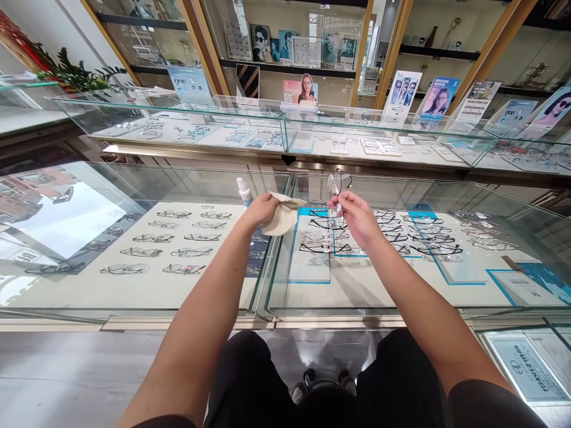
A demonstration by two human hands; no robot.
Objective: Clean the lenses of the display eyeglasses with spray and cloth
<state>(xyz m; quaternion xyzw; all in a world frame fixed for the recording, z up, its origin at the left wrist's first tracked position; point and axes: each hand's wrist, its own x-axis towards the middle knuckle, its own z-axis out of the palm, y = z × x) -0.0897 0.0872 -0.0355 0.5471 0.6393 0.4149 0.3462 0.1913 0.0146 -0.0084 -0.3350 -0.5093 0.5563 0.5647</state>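
Over the glass counter, my left hand [262,209] grips a beige cloth [284,215] that hangs loosely from its fingers. A little to the right, my right hand [355,215] is closed on a pair of eyeglasses [339,182], held up by one end with the lenses above the fingers. The cloth and the eyeglasses are apart. Just behind my left hand stands a white spray bottle [244,191], its lower part hidden by that hand.
Below my hands, the glass display case [276,279] holds rows of eyeglasses [172,252]. Behind it runs a second glass case [285,128] with more frames and upright advertising cards [439,98] on top. Shelves [289,65] line the back wall.
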